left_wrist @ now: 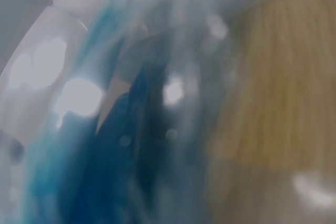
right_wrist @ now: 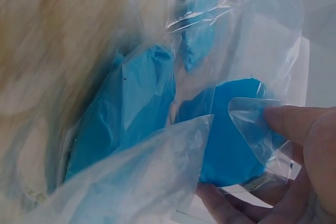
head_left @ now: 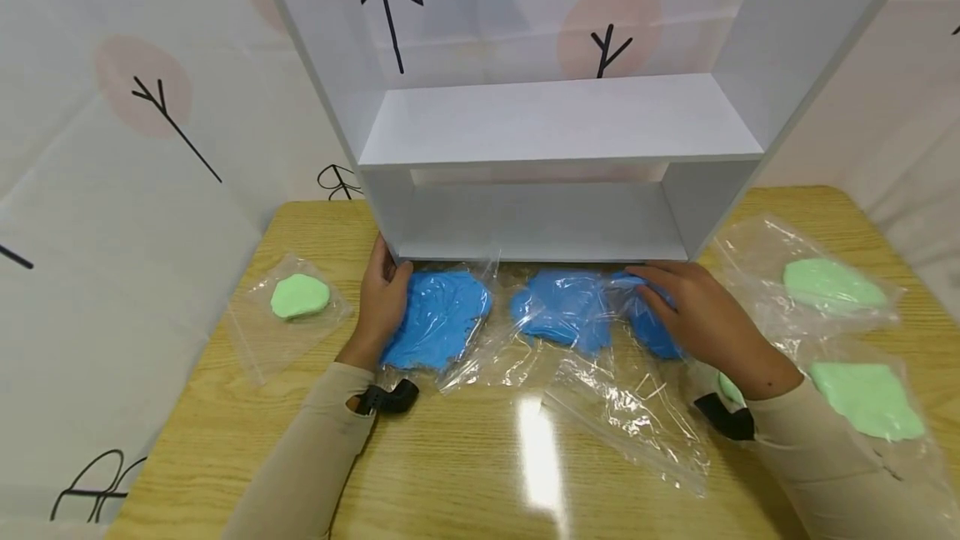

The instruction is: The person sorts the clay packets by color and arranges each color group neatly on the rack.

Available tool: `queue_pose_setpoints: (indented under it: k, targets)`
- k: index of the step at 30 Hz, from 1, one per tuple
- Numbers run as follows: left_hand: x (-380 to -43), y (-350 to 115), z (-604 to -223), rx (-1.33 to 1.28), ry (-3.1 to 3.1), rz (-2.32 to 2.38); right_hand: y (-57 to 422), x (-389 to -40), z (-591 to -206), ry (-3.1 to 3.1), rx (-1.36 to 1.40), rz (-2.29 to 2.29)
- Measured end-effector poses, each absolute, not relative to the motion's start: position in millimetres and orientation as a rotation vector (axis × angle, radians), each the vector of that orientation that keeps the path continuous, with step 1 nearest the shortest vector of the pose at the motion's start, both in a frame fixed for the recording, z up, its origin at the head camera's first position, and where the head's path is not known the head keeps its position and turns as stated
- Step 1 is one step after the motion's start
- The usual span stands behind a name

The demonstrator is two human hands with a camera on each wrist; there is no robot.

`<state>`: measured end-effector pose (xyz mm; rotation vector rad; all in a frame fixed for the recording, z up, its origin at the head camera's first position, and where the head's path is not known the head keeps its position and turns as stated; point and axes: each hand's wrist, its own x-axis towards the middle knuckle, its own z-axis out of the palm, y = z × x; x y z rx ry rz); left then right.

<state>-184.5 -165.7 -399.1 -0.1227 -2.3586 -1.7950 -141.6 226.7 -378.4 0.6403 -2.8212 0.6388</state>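
Three clear plastic bags of blue, clay-like material lie side by side in front of a white shelf unit [head_left: 558, 119]. My left hand [head_left: 384, 298] holds the outer edge of the left blue bag [head_left: 442, 319], thumb along its upper corner, fingers partly hidden behind it. In the blurred left wrist view, blue material [left_wrist: 105, 182] under shiny plastic fills much of the picture. My right hand [head_left: 693, 315] pinches the right blue bag [right_wrist: 233, 145] between thumb and fingers, with the thumb on a plastic flap. Between them lies the middle blue bag [head_left: 566, 307], its loose plastic spreading toward me.
A bag of light green material [head_left: 300, 296] lies at the left. More green bags, one at the back right [head_left: 832, 283] and one nearer me [head_left: 866, 398], lie beyond my right arm. The shelf unit stands across the back of the wooden table [head_left: 450, 473], before a patterned cloth.
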Motion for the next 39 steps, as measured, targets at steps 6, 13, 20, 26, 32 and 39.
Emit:
queue_pose_setpoints:
  k: [6, 13, 20, 26, 32, 39]
  targets:
    - [-185.3, -166.2, -400.0, -0.11, -2.367, -1.799, 226.6, -142.2, -377.6, -2.808, 0.595, 0.665]
    - [-185.2, -166.2, -400.5, -0.127, -2.362, -1.793, 226.8, -141.2, -377.1, -2.795, 0.576, 0.684]
    - [-185.0, -166.3, -399.6, -0.151, -2.349, -1.801, 225.7, -139.0, -373.5, -2.795, 0.564, 0.684]
    - [-183.9, -165.6, -397.7, -0.121, -2.365, -1.796, 225.1, -138.2, -371.5, -2.786, 0.57, 0.687]
    - [-184.3, -165.5, -398.2, -0.121, -2.363, -1.8, 224.4, -136.6, -368.7, -2.795, 0.544, 0.661]
    - [-182.9, -165.1, -396.8, -0.132, -2.356, -1.795, 224.0, -134.7, -364.2, -2.836, 0.449, 0.665]
